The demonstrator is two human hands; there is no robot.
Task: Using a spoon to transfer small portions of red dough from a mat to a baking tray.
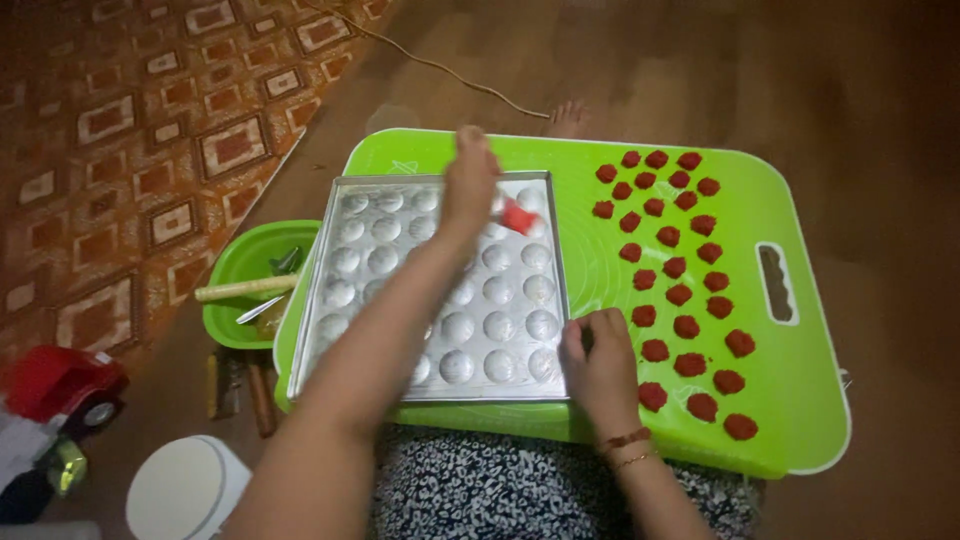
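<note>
A metal tray (345,300) with rows of round hollows lies on the left part of a bright green board (800,400) across my lap. My left hand (468,185) reaches over the tray's far side and holds a small red thing (517,216), blurred, just above the hollows near the far right corner. My right hand (598,358) rests with curled fingers on the tray's right edge near its front corner. To the right, several small red flower-shaped dough pieces (686,326) lie in rows on the board.
A green bowl (232,268) to the left of the board holds a wooden stick (240,290) and a metal utensil. A white round lid (185,490), a red toy car (65,385), a patterned carpet (120,150) and a cord (440,68) lie on the floor. A bare foot (568,118) shows beyond the board.
</note>
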